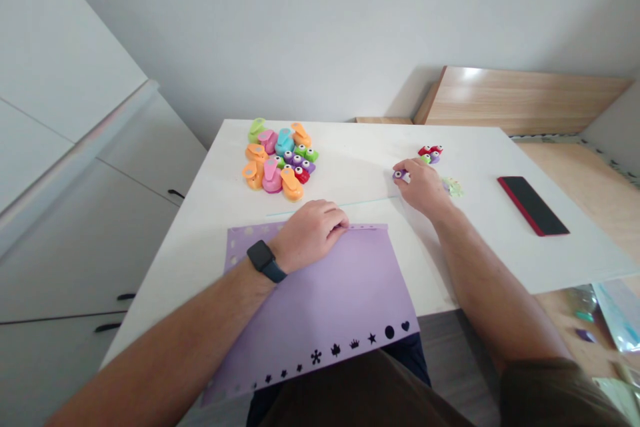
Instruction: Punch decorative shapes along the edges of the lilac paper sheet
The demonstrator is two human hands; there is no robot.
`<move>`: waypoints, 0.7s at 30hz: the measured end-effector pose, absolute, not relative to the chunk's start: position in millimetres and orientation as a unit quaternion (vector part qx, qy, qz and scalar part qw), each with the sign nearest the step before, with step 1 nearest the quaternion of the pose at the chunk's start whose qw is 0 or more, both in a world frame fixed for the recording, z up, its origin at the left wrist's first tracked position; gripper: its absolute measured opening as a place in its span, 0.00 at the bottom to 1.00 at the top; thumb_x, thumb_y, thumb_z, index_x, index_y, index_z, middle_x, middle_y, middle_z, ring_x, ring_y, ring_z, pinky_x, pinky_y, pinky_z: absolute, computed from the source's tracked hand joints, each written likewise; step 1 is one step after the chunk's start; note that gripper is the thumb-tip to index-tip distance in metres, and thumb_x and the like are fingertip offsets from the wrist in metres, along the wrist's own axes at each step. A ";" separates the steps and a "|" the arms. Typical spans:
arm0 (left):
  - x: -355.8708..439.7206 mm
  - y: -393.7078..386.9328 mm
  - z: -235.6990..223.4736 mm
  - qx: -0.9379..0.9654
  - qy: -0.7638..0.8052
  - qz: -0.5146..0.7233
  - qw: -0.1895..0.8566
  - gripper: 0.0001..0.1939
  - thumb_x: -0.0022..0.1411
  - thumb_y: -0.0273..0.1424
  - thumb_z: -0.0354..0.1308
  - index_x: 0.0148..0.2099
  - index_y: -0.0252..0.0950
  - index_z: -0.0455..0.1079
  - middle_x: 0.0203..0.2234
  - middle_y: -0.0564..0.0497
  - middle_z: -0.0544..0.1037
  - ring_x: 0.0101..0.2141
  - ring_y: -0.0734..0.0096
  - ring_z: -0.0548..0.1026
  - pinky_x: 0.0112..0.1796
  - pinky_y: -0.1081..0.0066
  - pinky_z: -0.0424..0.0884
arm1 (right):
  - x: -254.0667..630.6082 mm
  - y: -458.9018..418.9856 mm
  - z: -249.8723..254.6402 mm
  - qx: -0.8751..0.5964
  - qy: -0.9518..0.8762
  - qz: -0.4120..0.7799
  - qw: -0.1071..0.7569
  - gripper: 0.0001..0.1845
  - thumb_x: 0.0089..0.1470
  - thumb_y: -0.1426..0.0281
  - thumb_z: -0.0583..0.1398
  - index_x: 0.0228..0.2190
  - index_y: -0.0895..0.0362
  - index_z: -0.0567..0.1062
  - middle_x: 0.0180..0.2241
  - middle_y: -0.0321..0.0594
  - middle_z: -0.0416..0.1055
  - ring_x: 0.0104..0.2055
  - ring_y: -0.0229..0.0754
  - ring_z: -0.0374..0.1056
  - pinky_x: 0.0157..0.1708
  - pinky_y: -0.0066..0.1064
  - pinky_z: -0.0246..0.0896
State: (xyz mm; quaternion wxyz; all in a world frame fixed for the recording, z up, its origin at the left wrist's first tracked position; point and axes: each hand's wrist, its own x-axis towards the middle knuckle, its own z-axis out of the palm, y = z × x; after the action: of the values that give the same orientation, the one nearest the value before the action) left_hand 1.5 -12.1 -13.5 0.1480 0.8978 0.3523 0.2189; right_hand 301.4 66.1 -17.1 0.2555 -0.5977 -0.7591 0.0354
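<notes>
A purple sheet of paper (345, 287) lies across the front of the table and hangs past its edge. Punched shapes run along its near, left and far edges, among them a heart, a circle, a star and a crown. My left hand (314, 230) is closed on the sheet's far edge, where a narrow strip looks folded over; its fingertips are partly hidden. Farther right, my right hand (423, 185) grips a small purple craft punch (399, 175) at the table surface. Just behind that hand sit several small red, green and purple punches (431, 151).
Large orange, pink, blue and green punches (273, 177) cluster at the back left with smaller ones. Pale green paper scraps (454, 187) lie beside my right wrist. A dark, red-edged flat object (533, 205) rests at right on the white table (350, 153).
</notes>
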 end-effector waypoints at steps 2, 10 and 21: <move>1.3 -12.1 -13.9 0.898 0.352 0.220 0.148 0.05 0.69 0.27 0.57 0.41 0.36 0.74 0.37 0.49 0.79 0.41 0.63 0.74 0.47 0.61 0.69 | 300.6 65.5 -17.2 -0.593 -0.763 0.034 0.256 0.13 0.54 0.74 0.61 0.42 0.56 0.78 0.45 0.49 0.76 0.46 0.52 0.71 0.50 0.43 0.65; 0.6 -10.8 -15.0 0.898 0.349 0.222 0.153 0.04 0.69 0.27 0.58 0.40 0.36 0.74 0.37 0.49 0.79 0.41 0.63 0.74 0.47 0.62 0.69 | 302.6 67.2 -19.4 -0.608 -0.755 0.013 0.247 0.13 0.55 0.73 0.62 0.43 0.56 0.79 0.45 0.49 0.77 0.47 0.53 0.71 0.49 0.44 0.65; 0.6 -11.1 -14.2 0.895 0.350 0.224 0.160 0.04 0.69 0.27 0.58 0.40 0.36 0.74 0.37 0.49 0.79 0.41 0.63 0.74 0.46 0.61 0.69 | 308.2 72.1 -25.1 -0.593 -0.764 -0.002 0.252 0.15 0.54 0.76 0.62 0.43 0.56 0.80 0.46 0.49 0.76 0.49 0.55 0.71 0.51 0.47 0.65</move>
State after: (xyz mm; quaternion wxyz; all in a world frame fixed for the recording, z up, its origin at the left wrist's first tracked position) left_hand 0.6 -11.1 -14.2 0.1599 0.8954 0.3500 0.2239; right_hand 308.2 72.1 -25.1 0.2524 -0.5933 -0.7644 -0.0016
